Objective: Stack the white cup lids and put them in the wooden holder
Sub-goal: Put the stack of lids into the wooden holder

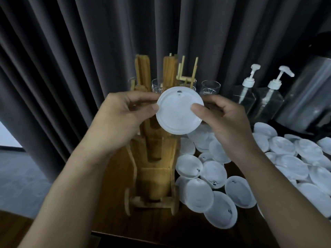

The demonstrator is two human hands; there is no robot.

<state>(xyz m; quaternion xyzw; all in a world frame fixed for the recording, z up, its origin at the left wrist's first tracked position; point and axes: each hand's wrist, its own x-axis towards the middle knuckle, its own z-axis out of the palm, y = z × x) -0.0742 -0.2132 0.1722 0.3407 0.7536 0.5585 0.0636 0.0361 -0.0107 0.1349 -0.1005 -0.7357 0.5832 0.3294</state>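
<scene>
Above the wooden holder point(157, 158), pinches one white lid point(179, 110) by its rim: left hand point(123, 119) at nine o'clock, right hand point(227, 120) at three, fingers curled. Loose lids point(215, 176) heaped at four o'clock.

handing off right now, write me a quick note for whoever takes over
Left hand and right hand both pinch a lid by its rim, held up near the holder.
Loose lids lie scattered on the table, right of the holder.
Done: no lids show in the holder.
Left: stack the lids and put them in.
</scene>
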